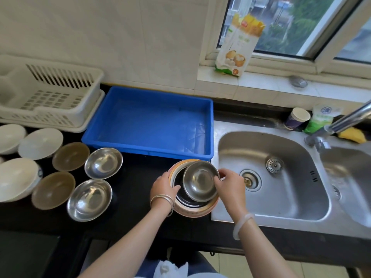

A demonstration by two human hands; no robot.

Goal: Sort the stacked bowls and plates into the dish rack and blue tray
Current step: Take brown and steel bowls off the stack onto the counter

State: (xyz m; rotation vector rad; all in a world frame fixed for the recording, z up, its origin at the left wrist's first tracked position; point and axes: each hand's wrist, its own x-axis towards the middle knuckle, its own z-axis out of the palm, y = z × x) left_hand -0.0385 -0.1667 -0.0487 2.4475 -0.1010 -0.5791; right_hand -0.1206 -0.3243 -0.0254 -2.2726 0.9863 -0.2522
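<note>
A stack of plates point(197, 212) with an orange-rimmed one at the bottom sits on the dark counter by the sink. On top rests a small steel bowl point(200, 182), tilted. My right hand point(230, 184) grips the bowl's right rim. My left hand point(164, 187) holds the stack's left edge. The blue tray point(208, 125) stands empty just behind. The white dish rack point(66, 91) is at the far left, empty. Two steel bowls point(103, 163) point(89, 200), two brown bowls point(70, 156) point(53, 190) and white bowls point(40, 143) lie spread on the counter to the left.
A steel sink point(271, 177) lies right of the stack, with a tap point(345, 121) over it. A paper cup point(297, 118), a green packet point(321, 121) and a yellow sponge point(352, 135) stand behind the sink. A flour bag point(236, 47) leans on the windowsill.
</note>
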